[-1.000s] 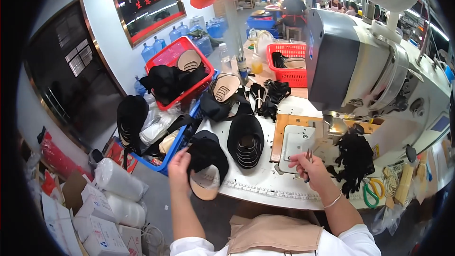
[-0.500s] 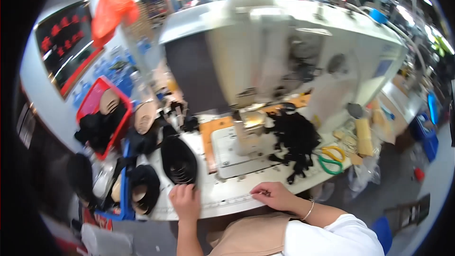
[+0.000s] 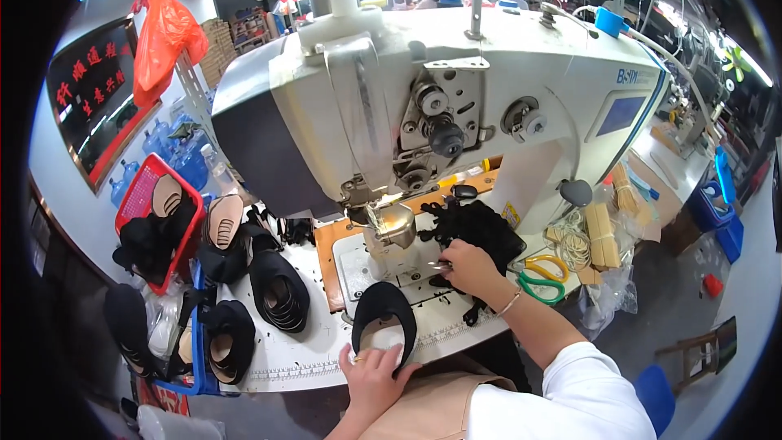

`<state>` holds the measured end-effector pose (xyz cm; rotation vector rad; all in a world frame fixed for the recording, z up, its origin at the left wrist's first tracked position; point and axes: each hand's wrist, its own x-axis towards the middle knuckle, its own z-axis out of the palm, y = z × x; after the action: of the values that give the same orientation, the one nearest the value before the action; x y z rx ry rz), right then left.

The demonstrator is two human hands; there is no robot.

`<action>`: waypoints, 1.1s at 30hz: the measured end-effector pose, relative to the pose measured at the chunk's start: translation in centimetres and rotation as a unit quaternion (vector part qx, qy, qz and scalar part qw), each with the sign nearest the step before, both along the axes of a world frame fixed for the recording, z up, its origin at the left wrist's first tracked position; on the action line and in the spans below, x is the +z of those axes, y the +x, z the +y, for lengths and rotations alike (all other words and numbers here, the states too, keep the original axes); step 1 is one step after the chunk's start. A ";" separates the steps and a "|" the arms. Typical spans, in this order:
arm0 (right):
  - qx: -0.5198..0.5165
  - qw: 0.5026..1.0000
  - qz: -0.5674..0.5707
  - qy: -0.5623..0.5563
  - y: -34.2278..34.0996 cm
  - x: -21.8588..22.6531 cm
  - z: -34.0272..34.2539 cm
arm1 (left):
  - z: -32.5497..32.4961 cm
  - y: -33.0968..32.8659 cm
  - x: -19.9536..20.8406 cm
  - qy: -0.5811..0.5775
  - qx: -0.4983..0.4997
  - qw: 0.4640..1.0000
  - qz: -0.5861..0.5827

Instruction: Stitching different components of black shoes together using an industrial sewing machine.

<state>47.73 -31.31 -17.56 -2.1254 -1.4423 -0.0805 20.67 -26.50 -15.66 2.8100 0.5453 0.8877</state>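
A black shoe upper (image 3: 380,300) with a pale inner side lies on the sewing machine's table, just before the needle area. My left hand (image 3: 376,371) grips its near rim, fingers inside the opening and thumb outside. Beyond and to the right, my right hand (image 3: 474,267) is closed round small metal thread snips (image 3: 440,266), whose two points show left of the fingers while the rest is hidden. A heap of black fabric pieces (image 3: 481,228) lies just past that hand. Above both hands stands the white sewing machine (image 3: 269,106).
More black uppers (image 3: 279,297) lie at the left, some in a red basket (image 3: 145,179) and a blue crate (image 3: 198,358). Scissors (image 3: 544,277) with yellow and green handles lie at the right, near tied tan strips (image 3: 601,236). A ruler strip (image 3: 301,371) runs along the table's near edge.
My left hand has left the strapped upper at the left and now holds another upper before the machine. My right hand has moved from the table's near edge toward the black heap.
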 end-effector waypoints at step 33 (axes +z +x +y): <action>0.112 0.671 0.726 0.094 -8.1 4.1 -0.4 | 5.3 4.2 1.2 -0.712 -0.084 0.641 -0.276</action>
<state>39.60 -31.70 -13.45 -1.0595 -0.5490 1.2162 24.88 -21.15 -14.48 1.0376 0.4925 0.6725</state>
